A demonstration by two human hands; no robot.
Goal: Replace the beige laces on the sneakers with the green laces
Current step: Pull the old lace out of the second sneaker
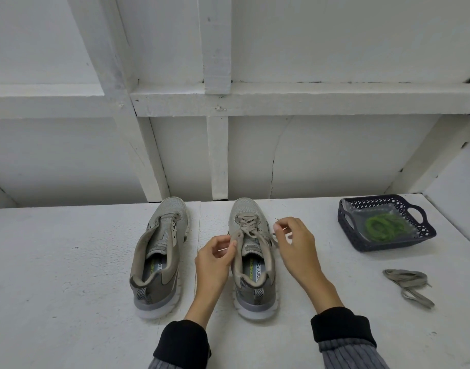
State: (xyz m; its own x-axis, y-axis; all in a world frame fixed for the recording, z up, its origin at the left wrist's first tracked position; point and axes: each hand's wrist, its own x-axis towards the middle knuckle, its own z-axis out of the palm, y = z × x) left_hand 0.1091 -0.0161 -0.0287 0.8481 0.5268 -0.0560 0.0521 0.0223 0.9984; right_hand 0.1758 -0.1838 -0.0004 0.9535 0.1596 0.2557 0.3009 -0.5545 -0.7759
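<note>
Both hands reach forward from dark cuffs over the right sneaker [251, 259]: the left hand [215, 258] pinches one end of its beige lace [251, 226] beside the left eyelets, and the right hand [295, 243] pinches the other end just right of the shoe. The left sneaker [159, 254] stands beside it, unlaced. Both insoles show the partial letters "ORY FO". On the white counter [68, 262], a removed beige lace [409, 286] lies near the right edge, and green laces [384, 226] sit coiled in a dark basket [345, 230] by the back wall.
</note>
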